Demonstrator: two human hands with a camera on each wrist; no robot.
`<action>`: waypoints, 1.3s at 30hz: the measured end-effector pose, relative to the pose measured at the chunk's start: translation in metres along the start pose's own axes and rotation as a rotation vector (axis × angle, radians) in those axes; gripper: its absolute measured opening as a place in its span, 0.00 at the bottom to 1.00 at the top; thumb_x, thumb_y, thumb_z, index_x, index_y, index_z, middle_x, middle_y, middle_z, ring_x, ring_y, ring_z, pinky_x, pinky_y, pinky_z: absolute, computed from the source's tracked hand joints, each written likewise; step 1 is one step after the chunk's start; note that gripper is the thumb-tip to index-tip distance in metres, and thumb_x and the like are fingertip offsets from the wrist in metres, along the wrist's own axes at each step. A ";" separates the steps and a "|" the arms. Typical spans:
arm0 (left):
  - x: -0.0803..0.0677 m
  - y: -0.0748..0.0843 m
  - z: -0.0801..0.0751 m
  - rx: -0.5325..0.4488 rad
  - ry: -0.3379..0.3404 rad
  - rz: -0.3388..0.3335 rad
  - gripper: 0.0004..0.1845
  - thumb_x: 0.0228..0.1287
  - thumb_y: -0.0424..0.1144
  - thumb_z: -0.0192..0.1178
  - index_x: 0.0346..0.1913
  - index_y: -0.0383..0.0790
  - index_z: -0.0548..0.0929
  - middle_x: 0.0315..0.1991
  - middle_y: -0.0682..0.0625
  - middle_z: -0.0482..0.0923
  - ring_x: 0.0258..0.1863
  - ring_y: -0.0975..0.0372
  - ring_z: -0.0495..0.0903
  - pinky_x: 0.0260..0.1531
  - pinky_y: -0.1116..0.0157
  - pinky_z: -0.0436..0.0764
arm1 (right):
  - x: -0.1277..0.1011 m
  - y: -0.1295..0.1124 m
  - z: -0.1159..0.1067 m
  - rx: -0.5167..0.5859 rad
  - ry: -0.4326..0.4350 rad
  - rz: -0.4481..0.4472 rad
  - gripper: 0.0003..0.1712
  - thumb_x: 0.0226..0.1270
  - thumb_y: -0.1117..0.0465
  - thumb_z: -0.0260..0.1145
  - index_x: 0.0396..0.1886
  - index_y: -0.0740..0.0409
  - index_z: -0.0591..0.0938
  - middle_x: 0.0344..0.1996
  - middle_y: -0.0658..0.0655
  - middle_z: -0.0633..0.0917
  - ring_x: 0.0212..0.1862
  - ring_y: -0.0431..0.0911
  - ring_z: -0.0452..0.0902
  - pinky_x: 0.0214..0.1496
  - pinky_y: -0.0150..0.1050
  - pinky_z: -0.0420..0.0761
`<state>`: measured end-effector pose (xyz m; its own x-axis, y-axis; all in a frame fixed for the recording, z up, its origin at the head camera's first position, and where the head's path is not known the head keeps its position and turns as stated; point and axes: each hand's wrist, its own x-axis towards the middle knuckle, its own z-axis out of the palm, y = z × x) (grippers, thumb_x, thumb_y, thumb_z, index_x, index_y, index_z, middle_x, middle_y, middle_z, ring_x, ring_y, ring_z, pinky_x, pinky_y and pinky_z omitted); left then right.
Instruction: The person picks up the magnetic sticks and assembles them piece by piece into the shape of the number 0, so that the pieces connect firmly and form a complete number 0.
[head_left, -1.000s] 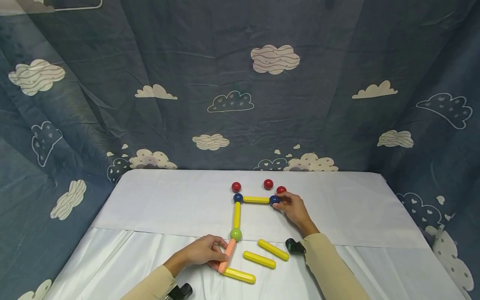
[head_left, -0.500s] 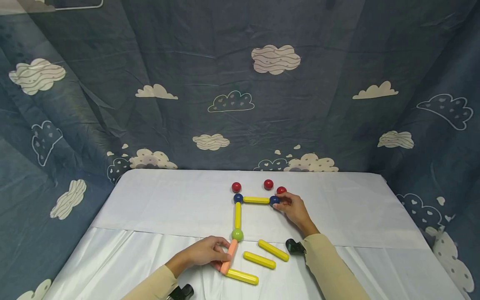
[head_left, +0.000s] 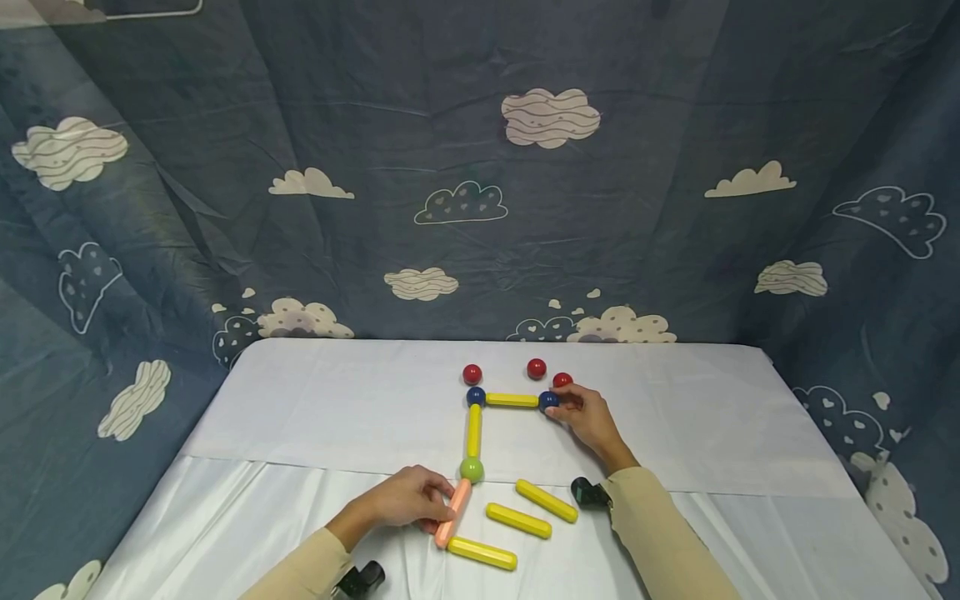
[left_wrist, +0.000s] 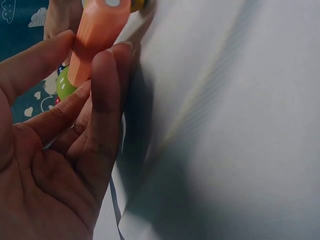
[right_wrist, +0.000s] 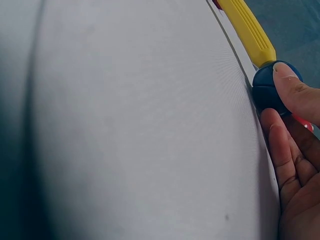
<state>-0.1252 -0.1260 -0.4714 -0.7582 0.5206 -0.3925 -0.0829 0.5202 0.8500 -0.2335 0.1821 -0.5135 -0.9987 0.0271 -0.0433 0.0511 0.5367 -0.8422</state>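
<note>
My left hand (head_left: 411,497) pinches an orange magnetic rod (head_left: 454,512) between thumb and fingers. The rod's upper end meets a green ball (head_left: 472,469); its lower end lies right at the tip of a yellow rod (head_left: 482,553). In the left wrist view a pale round spot shows on the near end of the orange rod (left_wrist: 102,30). From the green ball another yellow rod (head_left: 474,431) runs up to a blue ball (head_left: 476,397). A third yellow rod (head_left: 512,400) joins that to a second blue ball (right_wrist: 270,87), which my right hand (head_left: 590,421) grips by thumb and fingers.
Two loose yellow rods, one upper (head_left: 547,501) and one lower (head_left: 519,520), lie between the forearms. Behind the joined pieces sit three red balls, at left (head_left: 472,374), middle (head_left: 536,368) and right (head_left: 562,380). White cloth (head_left: 300,400) covers the table, before a cloud-patterned curtain (head_left: 645,250).
My left hand, with the orange rod and the green ball, has shifted slightly right and then back left. The lower yellow rod has moved a little to the right. My right hand stays still.
</note>
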 end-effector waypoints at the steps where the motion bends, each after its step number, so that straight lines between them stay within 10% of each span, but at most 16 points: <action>1: 0.000 0.000 0.000 0.006 0.005 0.003 0.13 0.59 0.37 0.67 0.45 0.34 0.82 0.21 0.52 0.79 0.18 0.67 0.76 0.22 0.71 0.75 | 0.000 0.001 0.000 0.001 0.002 0.002 0.23 0.57 0.66 0.73 0.54 0.59 0.81 0.52 0.61 0.81 0.44 0.51 0.72 0.47 0.38 0.76; 13: 0.022 0.002 -0.020 0.144 0.144 0.036 0.13 0.61 0.41 0.66 0.45 0.38 0.82 0.22 0.52 0.76 0.19 0.64 0.73 0.21 0.68 0.72 | 0.001 -0.001 -0.004 -0.002 0.007 0.015 0.23 0.57 0.66 0.73 0.54 0.58 0.82 0.49 0.60 0.80 0.44 0.51 0.71 0.47 0.39 0.75; 24: 0.088 0.019 -0.065 0.174 0.428 -0.058 0.20 0.60 0.42 0.67 0.54 0.44 0.77 0.40 0.50 0.77 0.33 0.60 0.76 0.30 0.66 0.77 | 0.001 0.000 -0.002 0.020 0.003 0.006 0.23 0.56 0.66 0.73 0.53 0.58 0.82 0.49 0.59 0.81 0.44 0.50 0.71 0.46 0.39 0.75; 39: 0.151 0.038 -0.072 0.183 0.513 -0.101 0.22 0.60 0.47 0.67 0.56 0.46 0.78 0.46 0.43 0.79 0.45 0.53 0.75 0.47 0.55 0.75 | -0.004 -0.001 -0.002 0.043 0.010 -0.028 0.21 0.55 0.68 0.74 0.50 0.61 0.82 0.49 0.60 0.83 0.40 0.47 0.74 0.45 0.37 0.76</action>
<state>-0.2892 -0.0760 -0.4733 -0.9738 0.0895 -0.2088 -0.0925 0.6832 0.7244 -0.2294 0.1832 -0.5113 -0.9997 0.0206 -0.0141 0.0226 0.5005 -0.8654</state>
